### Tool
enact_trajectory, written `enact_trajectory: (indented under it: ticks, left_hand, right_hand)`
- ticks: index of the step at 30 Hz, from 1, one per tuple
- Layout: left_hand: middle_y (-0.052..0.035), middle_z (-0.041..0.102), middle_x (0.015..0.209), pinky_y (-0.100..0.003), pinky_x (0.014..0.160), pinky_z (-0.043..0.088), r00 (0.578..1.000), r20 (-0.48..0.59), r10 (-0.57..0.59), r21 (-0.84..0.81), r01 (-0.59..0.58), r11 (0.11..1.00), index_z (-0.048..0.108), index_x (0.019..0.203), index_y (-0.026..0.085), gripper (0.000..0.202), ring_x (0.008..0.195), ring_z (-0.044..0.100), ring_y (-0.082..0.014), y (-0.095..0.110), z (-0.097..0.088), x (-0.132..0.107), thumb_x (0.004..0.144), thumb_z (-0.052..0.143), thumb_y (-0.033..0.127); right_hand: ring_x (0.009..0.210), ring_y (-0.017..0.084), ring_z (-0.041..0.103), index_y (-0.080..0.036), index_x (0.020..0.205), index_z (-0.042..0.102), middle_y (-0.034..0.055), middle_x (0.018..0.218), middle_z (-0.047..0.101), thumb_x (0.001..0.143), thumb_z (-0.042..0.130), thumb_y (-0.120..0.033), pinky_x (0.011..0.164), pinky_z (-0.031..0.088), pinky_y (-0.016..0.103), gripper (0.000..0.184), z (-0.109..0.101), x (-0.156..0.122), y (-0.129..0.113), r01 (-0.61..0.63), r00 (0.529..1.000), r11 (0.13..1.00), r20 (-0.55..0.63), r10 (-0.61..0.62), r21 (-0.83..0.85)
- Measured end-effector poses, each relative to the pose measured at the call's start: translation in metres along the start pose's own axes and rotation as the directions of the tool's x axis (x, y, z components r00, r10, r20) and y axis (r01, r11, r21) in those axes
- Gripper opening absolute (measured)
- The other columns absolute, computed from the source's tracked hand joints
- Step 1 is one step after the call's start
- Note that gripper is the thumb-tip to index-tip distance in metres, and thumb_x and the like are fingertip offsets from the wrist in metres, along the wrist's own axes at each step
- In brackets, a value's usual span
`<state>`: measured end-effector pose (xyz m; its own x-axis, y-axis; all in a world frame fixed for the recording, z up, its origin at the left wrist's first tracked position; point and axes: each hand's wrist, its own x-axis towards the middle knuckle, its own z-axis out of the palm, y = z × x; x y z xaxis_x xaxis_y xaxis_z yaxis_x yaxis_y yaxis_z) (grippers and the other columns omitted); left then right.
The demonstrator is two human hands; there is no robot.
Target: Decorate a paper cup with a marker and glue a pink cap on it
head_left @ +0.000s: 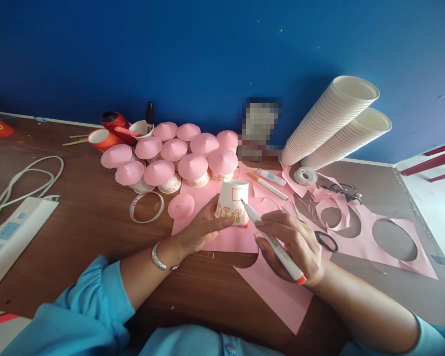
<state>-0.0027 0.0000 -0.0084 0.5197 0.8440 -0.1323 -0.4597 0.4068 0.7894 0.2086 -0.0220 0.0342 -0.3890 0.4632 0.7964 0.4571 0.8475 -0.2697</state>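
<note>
My left hand (202, 228) grips an upside-down white paper cup (233, 201) that rests on pink paper. The cup bears orange drawings along its lower edge and a small rectangle higher up. My right hand (292, 243) holds an orange-capped white marker (272, 242) like a pen, its tip touching the side of the cup. A silver bracelet (158, 257) sits on my left wrist.
Behind the cup stand several cups with pink cone tops (193, 165). Two long stacks of white cups (333, 121) lean on the blue wall. Pink paper with round cut-outs (393, 240), scissors (324, 237), tape rolls (146, 206), markers (270, 176) and a power strip (11, 232) lie about.
</note>
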Motion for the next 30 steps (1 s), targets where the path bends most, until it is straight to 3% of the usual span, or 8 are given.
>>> enact_trajectory:
  ticks: [4, 10, 18, 30]
  left_hand:
    - [-0.0043, 0.071, 0.103, -0.033, 0.084, 0.057, 0.997, 0.028, -0.066, -0.103, 0.069, 0.992, 0.068, 0.115, 0.021, 0.04, 0.092, 0.068, -0.0176, -0.0005, -0.0035, -0.0014, 0.081, 0.085, 0.033]
    - [-0.0025, 0.069, 0.089, -0.027, 0.067, 0.051, 0.996, 0.029, -0.085, 0.01, 0.085, 0.996, 0.068, 0.102, 0.019, 0.044, 0.079, 0.063, -0.0155, 0.0012, -0.0021, -0.0003, 0.069, 0.093, 0.031]
    - [-0.0017, 0.068, 0.095, -0.031, 0.079, 0.05, 0.996, -0.019, -0.09, 0.146, 0.092, 0.985, 0.066, 0.112, 0.021, 0.049, 0.085, 0.061, -0.0163, -0.0026, -0.0025, -0.0012, 0.071, 0.092, 0.029]
    - [-0.0024, 0.064, 0.096, -0.028, 0.075, 0.049, 0.997, -0.029, -0.077, 0.179, 0.081, 0.98, 0.065, 0.119, 0.021, 0.052, 0.087, 0.058, -0.0155, -0.0008, -0.001, -0.0002, 0.074, 0.091, 0.029]
  right_hand:
    - [0.075, 0.02, 0.07, -0.01, 0.119, 0.06, 0.0084, 0.085, 0.069, 0.091, 0.061, -0.007, 0.059, 0.061, 0.031, 0.029, -0.0011, 0.0017, -0.0012, 0.013, 1.0, 0.999, 0.005, -0.014, 0.047]
    - [0.073, 0.018, 0.068, -0.011, 0.116, 0.061, 0.0081, 0.083, 0.069, 0.093, 0.058, -0.008, 0.056, 0.06, 0.03, 0.023, 0.0001, 0.006, -0.0031, 0.012, 0.999, 0.998, 0.033, -0.015, 0.069]
    - [0.068, 0.017, 0.067, -0.011, 0.111, 0.061, 0.0064, 0.08, 0.067, 0.093, 0.059, -0.008, 0.055, 0.059, 0.029, 0.019, 0.0015, 0.0035, -0.0022, 0.027, 0.997, 0.998, 0.075, -0.031, 0.058]
    - [0.068, 0.017, 0.067, -0.01, 0.109, 0.061, 0.0078, 0.079, 0.069, 0.091, 0.06, -0.006, 0.055, 0.059, 0.029, 0.019, 0.0021, 0.0032, -0.0023, 0.012, 0.996, 0.998, 0.091, -0.018, 0.065]
